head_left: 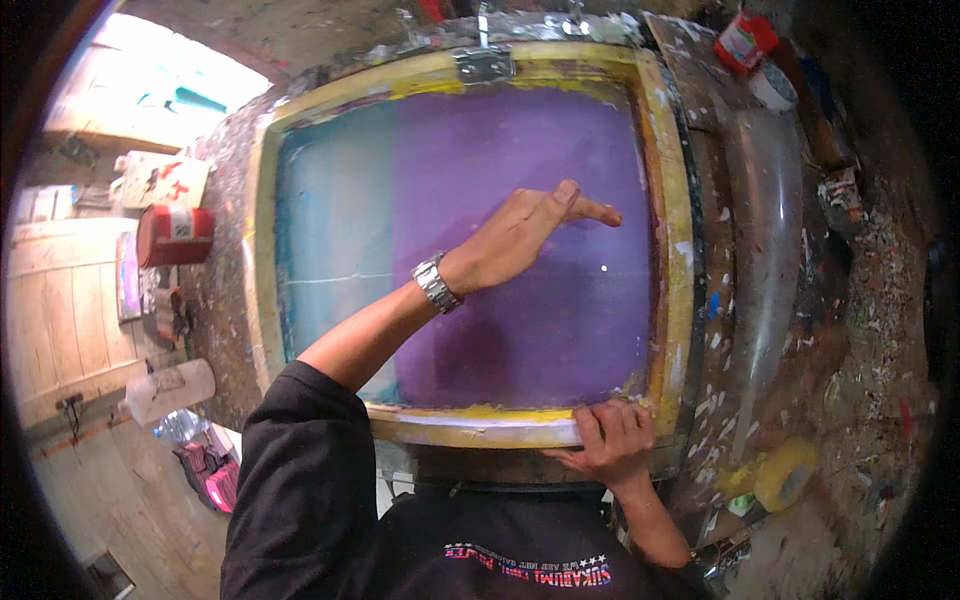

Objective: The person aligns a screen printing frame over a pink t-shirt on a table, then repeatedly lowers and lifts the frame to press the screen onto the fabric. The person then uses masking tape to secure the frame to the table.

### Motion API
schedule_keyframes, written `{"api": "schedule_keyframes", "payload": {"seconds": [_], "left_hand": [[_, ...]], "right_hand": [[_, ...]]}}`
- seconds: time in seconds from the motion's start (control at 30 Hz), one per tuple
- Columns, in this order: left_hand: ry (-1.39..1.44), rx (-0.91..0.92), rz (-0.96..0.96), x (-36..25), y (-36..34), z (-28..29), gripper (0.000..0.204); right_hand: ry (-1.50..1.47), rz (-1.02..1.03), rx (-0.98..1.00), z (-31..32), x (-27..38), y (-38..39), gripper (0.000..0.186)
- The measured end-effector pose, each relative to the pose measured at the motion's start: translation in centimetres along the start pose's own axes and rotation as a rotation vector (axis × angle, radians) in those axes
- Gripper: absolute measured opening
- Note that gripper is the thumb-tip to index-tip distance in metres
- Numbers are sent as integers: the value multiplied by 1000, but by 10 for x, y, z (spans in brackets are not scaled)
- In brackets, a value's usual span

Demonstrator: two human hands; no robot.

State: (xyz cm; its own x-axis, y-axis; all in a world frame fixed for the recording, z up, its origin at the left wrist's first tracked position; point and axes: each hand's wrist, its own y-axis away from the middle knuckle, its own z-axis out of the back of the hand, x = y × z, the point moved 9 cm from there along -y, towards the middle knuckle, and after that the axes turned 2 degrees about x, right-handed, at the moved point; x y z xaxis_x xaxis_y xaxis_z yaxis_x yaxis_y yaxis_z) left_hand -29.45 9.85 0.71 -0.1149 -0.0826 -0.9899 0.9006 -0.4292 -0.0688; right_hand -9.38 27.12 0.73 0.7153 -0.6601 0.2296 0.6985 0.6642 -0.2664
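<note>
A silk-screen printing frame (262,240) with yellowed, paint-stained wooden sides lies in front of me. Its mesh (500,140) is purple over the middle and right, and pale blue-green at the left. My left hand (515,235), with a metal-band watch (436,283) on the wrist, reaches across the purple part. Its thumb and a finger are stretched out toward the right; the other fingers are mostly hidden. Whether it touches the mesh I cannot tell. At the near right corner my right hand (612,440) grips the frame's front bar, fingers over the top. A small white spot shows on the mesh.
A metal hinge clamp (484,65) holds the frame's far side. On the left are a red container (175,236) and a whitish plastic bottle (170,390). To the right lie a clear sheet or tube (765,260), a tape roll (785,474) and a red tub (745,42).
</note>
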Motion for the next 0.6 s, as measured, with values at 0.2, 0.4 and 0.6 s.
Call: {"api": "schedule_keyframes", "payload": {"seconds": [0.2,0.4,0.6], "left_hand": [[-44,113,41,15,-10,-8,83],[-28,76,13,12,-13,-4,81],[100,157,-1,32,-22,-24,82]], "right_hand": [[9,18,26,1,0,-2,64],[3,21,32,3,1,-6,55],[-6,19,11,2,2,-5,55]]}}
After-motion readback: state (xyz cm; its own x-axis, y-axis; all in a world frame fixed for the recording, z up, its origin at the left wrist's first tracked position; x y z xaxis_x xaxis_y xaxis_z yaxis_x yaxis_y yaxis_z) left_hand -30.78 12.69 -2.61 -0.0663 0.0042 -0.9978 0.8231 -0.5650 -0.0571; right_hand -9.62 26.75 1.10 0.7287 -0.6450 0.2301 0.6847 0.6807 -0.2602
